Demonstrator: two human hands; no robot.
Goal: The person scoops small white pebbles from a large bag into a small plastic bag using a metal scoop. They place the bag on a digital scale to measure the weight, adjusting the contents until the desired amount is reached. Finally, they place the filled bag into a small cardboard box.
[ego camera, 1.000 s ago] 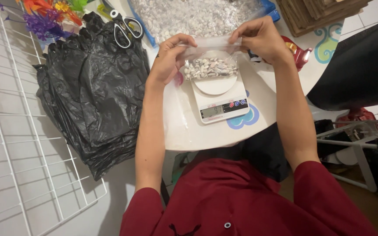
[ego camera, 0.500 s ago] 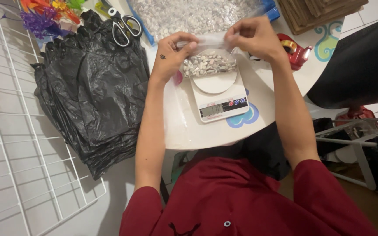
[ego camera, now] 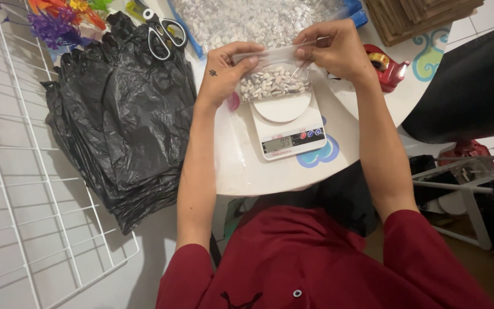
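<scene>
overhead: white round table point(ego camera: 241, 166), white scale point(ego camera: 288, 129); left hand point(ego camera: 224, 71) and right hand point(ego camera: 333, 51) pinched shut on clear pebble bag point(ego camera: 273, 80); black bags point(ego camera: 121, 114) beside.

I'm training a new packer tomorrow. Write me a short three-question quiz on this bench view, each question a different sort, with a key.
1. True or false: both hands hold the clear bag of pebbles by its top edge.
2. What lies on the stack of black bags? A) scissors B) tape dispenser C) scale
3. Fill in: directly under the bag sits a white ____.

Key: 1 true: left hand and right hand pinch the top edge. 2 A, the scissors. 3 scale.
</scene>
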